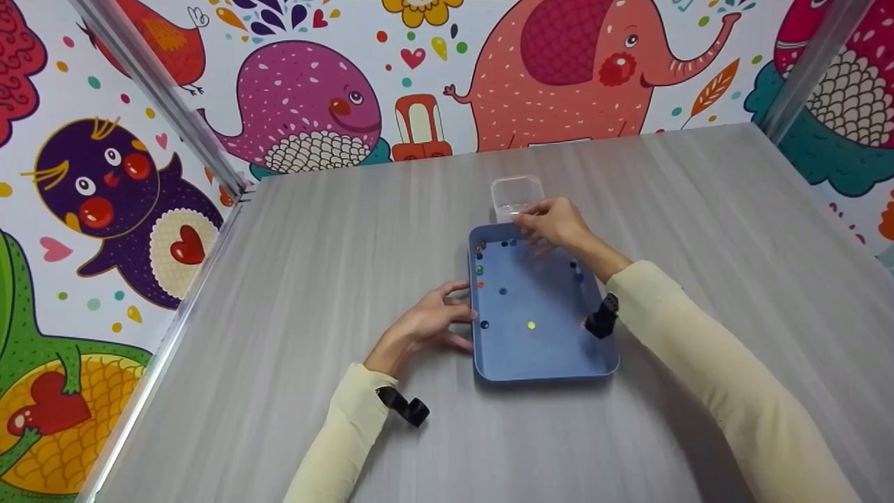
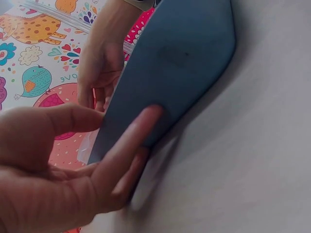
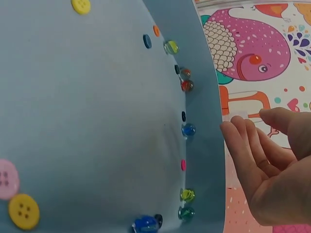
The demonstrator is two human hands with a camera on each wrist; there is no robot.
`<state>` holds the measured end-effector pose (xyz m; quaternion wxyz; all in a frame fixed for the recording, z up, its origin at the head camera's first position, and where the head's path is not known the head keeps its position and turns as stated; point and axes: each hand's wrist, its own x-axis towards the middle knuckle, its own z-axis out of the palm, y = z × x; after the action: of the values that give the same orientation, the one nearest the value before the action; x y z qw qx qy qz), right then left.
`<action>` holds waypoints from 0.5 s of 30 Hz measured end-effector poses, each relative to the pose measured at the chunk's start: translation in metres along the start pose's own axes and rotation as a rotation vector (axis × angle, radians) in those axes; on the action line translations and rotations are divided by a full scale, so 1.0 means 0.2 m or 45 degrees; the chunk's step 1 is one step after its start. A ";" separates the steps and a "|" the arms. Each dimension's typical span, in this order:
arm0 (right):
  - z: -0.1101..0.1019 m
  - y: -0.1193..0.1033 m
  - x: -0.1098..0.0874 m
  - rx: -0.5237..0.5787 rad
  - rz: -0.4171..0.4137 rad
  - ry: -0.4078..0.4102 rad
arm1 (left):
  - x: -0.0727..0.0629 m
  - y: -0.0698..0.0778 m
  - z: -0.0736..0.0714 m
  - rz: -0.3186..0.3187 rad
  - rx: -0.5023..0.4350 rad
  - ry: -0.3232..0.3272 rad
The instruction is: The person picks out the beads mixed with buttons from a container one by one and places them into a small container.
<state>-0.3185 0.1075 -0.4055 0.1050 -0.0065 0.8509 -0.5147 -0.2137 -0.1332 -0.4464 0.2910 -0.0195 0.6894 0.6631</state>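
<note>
A blue rectangular tray (image 1: 541,356) lies on the table with buttons and glass marbles in it. My left hand (image 1: 434,318) touches the tray's left side; in the left wrist view its fingers (image 2: 138,128) lie against the outer wall and its thumb is near the rim. Over the far rim is my right hand (image 1: 555,225), beside a small clear plastic container (image 1: 517,188). In the right wrist view the right thumb and fingers (image 3: 243,145) are a little apart, with nothing seen between them. A yellow button (image 1: 531,325) lies near the tray's middle.
Several marbles, such as a blue marble (image 3: 188,129), line the far wall inside the tray. A pink button (image 3: 7,179) lies beside another yellow button (image 3: 23,211). The grey table (image 1: 335,244) is bordered by cartoon-printed walls (image 1: 433,63) behind and at the sides.
</note>
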 end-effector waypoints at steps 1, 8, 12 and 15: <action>0.00 0.00 0.00 0.007 0.006 -0.001 | 0.00 0.00 0.00 -0.001 0.000 -0.001; 0.04 0.01 -0.03 0.065 0.038 -0.065 | 0.00 0.00 0.00 0.001 0.010 0.003; 0.06 0.01 -0.04 0.085 0.056 -0.094 | 0.00 0.00 0.00 0.006 0.003 0.004; 0.08 0.01 -0.05 0.115 0.059 -0.118 | 0.00 0.00 0.00 0.008 -0.008 0.005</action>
<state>-0.3056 0.0959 -0.4136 0.1562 -0.0057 0.8210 -0.5491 -0.2137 -0.1329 -0.4475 0.2877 -0.0196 0.6878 0.6661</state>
